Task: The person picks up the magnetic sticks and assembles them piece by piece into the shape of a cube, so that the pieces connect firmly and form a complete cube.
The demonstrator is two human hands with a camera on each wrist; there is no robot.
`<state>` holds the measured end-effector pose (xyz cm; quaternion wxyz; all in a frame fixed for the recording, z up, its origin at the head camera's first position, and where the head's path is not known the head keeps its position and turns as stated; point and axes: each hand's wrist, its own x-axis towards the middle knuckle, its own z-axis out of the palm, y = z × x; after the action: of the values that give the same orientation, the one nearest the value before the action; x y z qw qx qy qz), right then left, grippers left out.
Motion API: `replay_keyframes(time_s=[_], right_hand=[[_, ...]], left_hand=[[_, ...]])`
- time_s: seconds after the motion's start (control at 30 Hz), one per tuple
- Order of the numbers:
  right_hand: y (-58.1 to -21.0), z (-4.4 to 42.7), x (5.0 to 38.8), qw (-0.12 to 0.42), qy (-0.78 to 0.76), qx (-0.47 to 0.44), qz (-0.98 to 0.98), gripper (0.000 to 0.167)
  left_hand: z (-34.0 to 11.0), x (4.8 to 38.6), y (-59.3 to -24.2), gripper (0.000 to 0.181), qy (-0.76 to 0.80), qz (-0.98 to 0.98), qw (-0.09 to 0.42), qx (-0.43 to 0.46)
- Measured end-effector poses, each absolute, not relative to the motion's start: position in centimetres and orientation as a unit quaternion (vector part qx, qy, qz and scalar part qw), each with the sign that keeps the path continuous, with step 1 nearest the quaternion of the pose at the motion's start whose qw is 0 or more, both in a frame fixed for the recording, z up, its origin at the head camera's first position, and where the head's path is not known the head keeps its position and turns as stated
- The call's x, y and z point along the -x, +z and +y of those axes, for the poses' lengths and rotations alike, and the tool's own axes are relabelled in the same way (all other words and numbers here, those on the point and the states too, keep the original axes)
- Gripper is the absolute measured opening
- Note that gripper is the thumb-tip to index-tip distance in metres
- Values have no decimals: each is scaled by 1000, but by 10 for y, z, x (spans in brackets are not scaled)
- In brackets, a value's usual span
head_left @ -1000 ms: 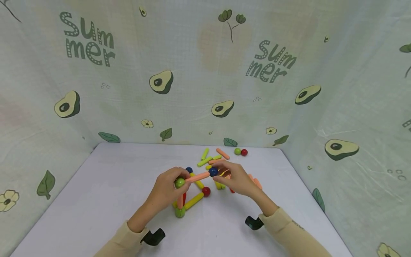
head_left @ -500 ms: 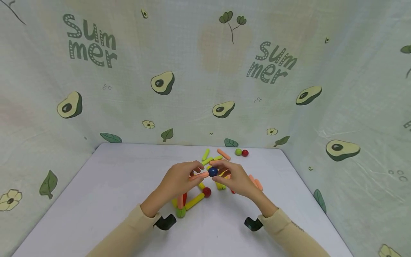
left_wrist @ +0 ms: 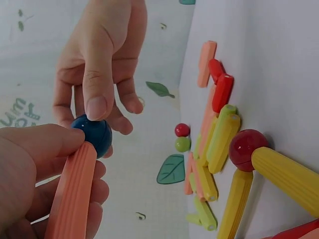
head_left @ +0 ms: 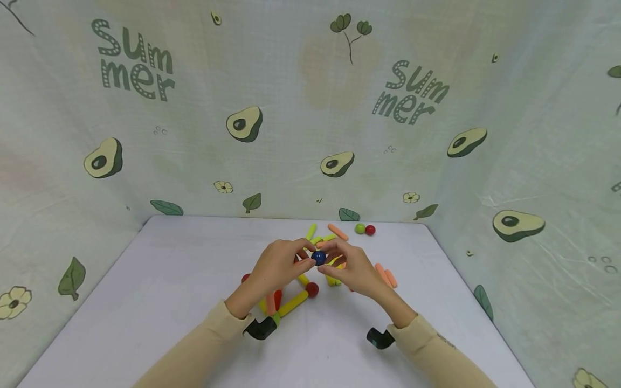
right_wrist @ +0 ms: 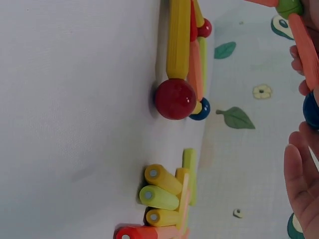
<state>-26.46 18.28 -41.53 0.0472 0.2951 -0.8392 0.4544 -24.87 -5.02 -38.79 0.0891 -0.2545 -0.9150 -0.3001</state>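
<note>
Both hands meet above the table at a blue ball (head_left: 318, 258) on one end of an orange stick (left_wrist: 75, 191). My left hand (head_left: 280, 265) grips this stick close to the ball, its thumb reaching the ball and its other fingers curled behind the stick. From the other side, my right hand (head_left: 351, 268) pinches the ball between thumb and fingers. The right wrist view shows a green ball (right_wrist: 289, 7) at the stick's other end, with a second orange stick leading off it. Below stands a frame of yellow sticks (head_left: 294, 303), a red ball (head_left: 312, 290) and a red stick (head_left: 278, 299).
Loose yellow, lime and orange sticks lie in a pile (left_wrist: 219, 144) behind and under my right hand. Two orange sticks (head_left: 386, 276) rest to its right. A lime ball (head_left: 360, 228) and another red ball (head_left: 370, 230) sit near the table's back edge, before a printed cloth.
My left hand has moved right along the orange stick, from the green ball's end to the blue ball. My right hand has stayed at the blue ball, which has shifted slightly left.
</note>
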Motion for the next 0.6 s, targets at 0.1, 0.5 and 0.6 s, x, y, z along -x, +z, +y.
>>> replay_keyframes(time_s=[0.1, 0.5, 0.6], right_hand=[[-416, 188, 266, 49, 449, -297, -842, 49], [-448, 224, 283, 19, 324, -189, -927, 27], [-455, 226, 287, 5, 303, -178, -936, 27]], left_hand=[[-50, 248, -389, 23, -305, -914, 96, 251], [-51, 246, -390, 25, -310, -917, 103, 231], [-51, 246, -390, 25, -308, -917, 106, 230]])
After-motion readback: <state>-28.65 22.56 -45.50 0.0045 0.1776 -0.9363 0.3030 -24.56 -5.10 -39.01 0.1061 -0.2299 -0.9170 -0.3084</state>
